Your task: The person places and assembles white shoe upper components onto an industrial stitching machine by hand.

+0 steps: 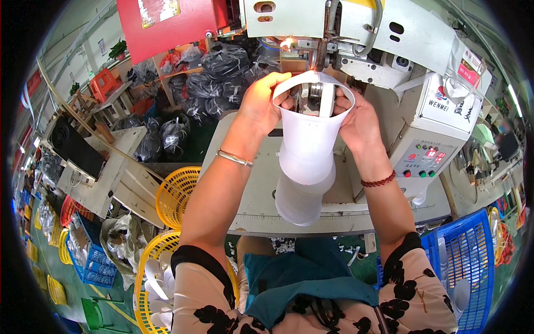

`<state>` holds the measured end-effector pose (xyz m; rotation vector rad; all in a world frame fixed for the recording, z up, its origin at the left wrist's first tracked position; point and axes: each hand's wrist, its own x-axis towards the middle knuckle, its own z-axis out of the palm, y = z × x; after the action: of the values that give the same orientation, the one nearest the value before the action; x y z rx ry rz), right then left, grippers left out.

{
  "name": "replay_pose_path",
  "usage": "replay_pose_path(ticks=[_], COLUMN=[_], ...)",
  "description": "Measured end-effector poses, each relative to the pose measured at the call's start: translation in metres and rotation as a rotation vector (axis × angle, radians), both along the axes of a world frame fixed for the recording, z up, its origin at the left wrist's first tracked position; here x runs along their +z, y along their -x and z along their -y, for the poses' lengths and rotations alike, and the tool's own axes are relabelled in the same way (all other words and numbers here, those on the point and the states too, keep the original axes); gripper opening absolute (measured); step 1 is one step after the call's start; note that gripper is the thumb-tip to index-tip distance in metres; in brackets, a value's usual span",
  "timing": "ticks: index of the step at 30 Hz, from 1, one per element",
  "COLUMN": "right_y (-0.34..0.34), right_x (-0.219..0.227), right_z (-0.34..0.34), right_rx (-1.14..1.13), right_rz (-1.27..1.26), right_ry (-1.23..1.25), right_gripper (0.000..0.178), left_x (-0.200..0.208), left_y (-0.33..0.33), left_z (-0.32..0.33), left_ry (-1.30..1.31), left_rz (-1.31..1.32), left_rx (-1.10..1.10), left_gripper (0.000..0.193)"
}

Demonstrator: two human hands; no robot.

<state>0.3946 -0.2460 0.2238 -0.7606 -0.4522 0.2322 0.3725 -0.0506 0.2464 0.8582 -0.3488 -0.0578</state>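
Left hand [262, 106] and right hand [359, 119] each pinch sleeve [306, 150] rim | sleeve at machine [356, 33] head, 12 o'clock of desk [256, 189] | advice: keep rim taut and level.

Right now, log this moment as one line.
left hand: holds white tube rim | right hand: holds rim opposite | tube top at machine head

— Any labels or screens on the machine?
— A control panel [424, 158] on its right front face: small red lit display, red and green buttons below. Above it, a white nameplate [451, 106] with a red-and-blue emblem and dark lettering.
— Higher up?
— A red-and-white tag [469, 67] near the machine's upper right corner, and a yellowish label [158, 10] on the red housing [167, 28] at the top left
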Motion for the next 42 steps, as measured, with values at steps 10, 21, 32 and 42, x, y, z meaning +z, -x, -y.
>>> replay_pose_path(ticks=[10, 21, 32, 42], right_y=[-0.008, 0.012, 0.002, -0.030], right_x=[-0.009, -0.015, -0.013, -0.031], right_z=[-0.007, -0.015, -0.021, -0.011], right_rx=[-0.165, -0.521, -0.440, -0.605], right_rz=[-0.127, 0.175, 0.176, 0.403], right_ry=[0.097, 0.470, 0.452, 0.613], right_gripper=[0.025, 0.030, 0.029, 0.022], left_x=[-0.018, -0.023, -0.029, -0.028], left_y=[0.006, 0.023, 0.013, 0.002], left_z=[0.002, -0.002, 0.000, 0.011], left_ry=[-0.125, -0.196, -0.206, -0.265], left_rz=[-0.122, -0.051, -0.114, 0.043], left_rx=[0.146, 0.147, 0.167, 0.354], left_gripper=[0.021, 0.019, 0.017, 0.028])
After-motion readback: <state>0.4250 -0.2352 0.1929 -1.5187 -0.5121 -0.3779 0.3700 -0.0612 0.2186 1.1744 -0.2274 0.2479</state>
